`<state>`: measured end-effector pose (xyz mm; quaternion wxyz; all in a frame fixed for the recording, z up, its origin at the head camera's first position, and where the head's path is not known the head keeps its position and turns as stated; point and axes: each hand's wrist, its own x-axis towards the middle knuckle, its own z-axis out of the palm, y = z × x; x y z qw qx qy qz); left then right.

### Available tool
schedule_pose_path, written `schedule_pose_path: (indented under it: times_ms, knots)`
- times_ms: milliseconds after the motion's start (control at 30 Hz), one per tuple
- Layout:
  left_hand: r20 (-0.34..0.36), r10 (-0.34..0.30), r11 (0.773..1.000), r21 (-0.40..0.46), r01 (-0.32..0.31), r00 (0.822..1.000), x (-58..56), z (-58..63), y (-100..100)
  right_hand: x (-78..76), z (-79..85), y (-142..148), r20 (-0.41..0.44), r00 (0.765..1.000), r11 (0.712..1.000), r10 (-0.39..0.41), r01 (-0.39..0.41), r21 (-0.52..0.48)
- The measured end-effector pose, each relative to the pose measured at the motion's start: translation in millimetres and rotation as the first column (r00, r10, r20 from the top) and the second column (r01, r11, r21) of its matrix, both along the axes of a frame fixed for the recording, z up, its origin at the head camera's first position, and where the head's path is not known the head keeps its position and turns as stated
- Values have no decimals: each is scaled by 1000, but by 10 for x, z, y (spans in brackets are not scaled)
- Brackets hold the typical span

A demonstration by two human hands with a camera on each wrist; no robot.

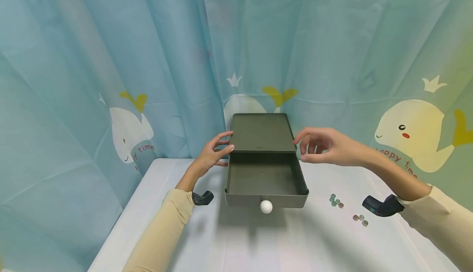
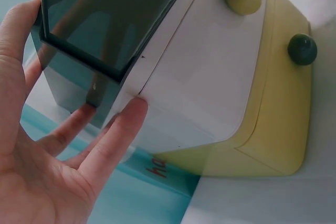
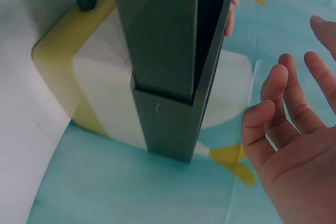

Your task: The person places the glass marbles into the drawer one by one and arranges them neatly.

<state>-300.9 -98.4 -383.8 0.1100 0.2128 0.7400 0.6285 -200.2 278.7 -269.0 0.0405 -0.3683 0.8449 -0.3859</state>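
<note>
A small chest stands in front of me, its dark green top tier uppermost. The dark green drawer is pulled out towards me, with a round white knob on its front. My left hand rests its spread fingers against the chest's left side. In the left wrist view, one fingertip reaches down to the white middle tier. To the right of the chest hovers my right hand, fingers loosely bent and holding nothing. The right wrist view shows that hand apart from the dark green tier.
Below the white tier sits a yellow tier with a dark green knob. Several small round pieces lie on the white table at the right, with another small group nearer me. A whale-print curtain hangs behind.
</note>
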Motion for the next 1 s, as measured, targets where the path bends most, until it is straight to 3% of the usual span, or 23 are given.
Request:
schedule_pose_path:
  times_ms: [467, 767, 1000]
  knots:
    - [-7, 0, 1000, 8, 0, 1000, -13, -14, -5, 168, -68, 391, -63, 991, 992, -122, 122, -15]
    - [1, -2, 1000, 14, 2, 1000, -36, -6, -2, 282, -250, 633, -91, 977, 981, -191, 194, 19]
    - [-2, -2, 1000, 17, 2, 1000, -33, -16, -1, 346, -448, 783, -100, 973, 978, -207, 207, -10]
